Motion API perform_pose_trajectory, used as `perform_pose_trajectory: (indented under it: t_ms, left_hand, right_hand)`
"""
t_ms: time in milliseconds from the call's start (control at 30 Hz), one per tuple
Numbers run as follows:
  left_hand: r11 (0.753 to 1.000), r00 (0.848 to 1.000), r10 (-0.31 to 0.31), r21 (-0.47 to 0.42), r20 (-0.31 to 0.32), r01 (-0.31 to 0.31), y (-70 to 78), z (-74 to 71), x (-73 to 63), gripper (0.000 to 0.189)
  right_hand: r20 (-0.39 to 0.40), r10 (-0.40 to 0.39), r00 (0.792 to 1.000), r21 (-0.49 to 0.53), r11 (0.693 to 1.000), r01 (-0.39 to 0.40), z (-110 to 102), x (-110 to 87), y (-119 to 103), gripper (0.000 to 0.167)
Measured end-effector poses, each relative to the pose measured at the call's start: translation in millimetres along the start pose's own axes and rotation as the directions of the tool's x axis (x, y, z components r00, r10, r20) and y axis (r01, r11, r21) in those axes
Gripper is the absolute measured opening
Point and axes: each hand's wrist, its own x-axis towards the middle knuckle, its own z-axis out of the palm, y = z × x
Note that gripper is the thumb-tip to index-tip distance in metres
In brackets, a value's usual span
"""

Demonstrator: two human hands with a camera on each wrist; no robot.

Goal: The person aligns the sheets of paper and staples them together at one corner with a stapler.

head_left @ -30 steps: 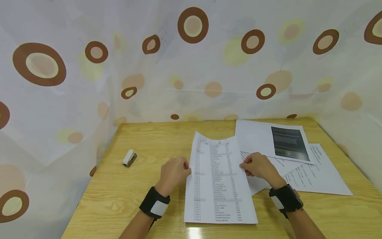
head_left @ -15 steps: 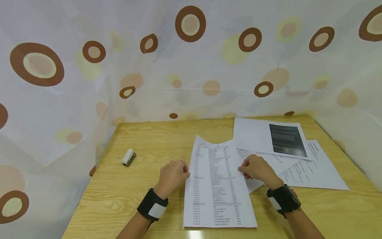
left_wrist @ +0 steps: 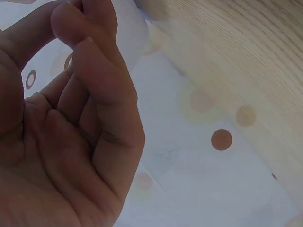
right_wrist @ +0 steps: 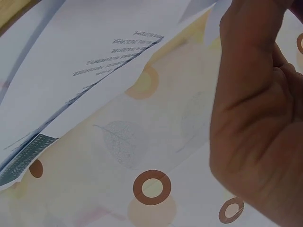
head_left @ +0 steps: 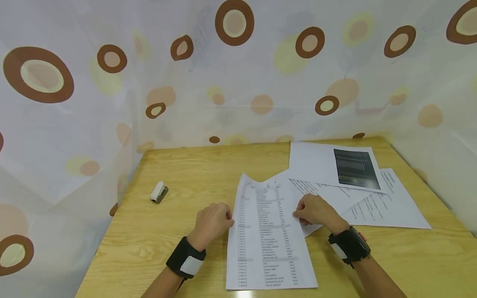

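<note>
A printed sheet of paper (head_left: pixel 268 244) with columns of text is held by its two side edges in the head view. Its near edge is low in the view, and the far end curves up with a dip in the middle. My left hand (head_left: pixel 212 225) pinches the left edge between thumb and curled fingers. On the opposite side, my right hand (head_left: pixel 316 211) pinches the right edge. The left wrist view shows the left hand (left_wrist: pixel 80 118) with fingers bent toward the thumb. Only part of the right hand (right_wrist: pixel 255 109) shows in the right wrist view; its fingertips are cut off.
Several other printed sheets (head_left: pixel 313 161) overlap at the back right of the wooden table (head_left: pixel 186 165), the top one bearing a dark printed block (head_left: pixel 355 169). A small white and grey stapler (head_left: pixel 159 192) lies at the left. Patterned cloth (head_left: pixel 231 82) walls the table's back and sides.
The far end of the held sheet has sunk a little, and the dip in its far edge has grown more pointed. Both hands keep their pinch. The head view has shifted slightly.
</note>
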Motion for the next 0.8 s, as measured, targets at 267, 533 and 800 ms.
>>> perform_pose_trajectory:
  t_ms: [267,533,800]
  left_hand:
    - [1.0,0.999,-0.017,0.009,0.047,0.017,-6.6,-0.9,-6.3,0.024]
    - [0.998,0.994,-0.059,0.011,0.094,0.058,-13.2,5.1,-5.7,0.026]
    - [0.994,0.998,-0.056,0.092,0.019,0.054,-18.3,6.6,0.7,0.049]
  right_hand:
    - [0.05,-0.011,0.999,-0.019,1.0,0.012,6,0.5,0,0.02]
    - [0.061,0.028,0.998,-0.034,0.999,-0.026,10,-2.4,0,0.02]
    - [0.055,0.042,0.998,-0.027,0.999,-0.04,9,-3.3,5,0.022]
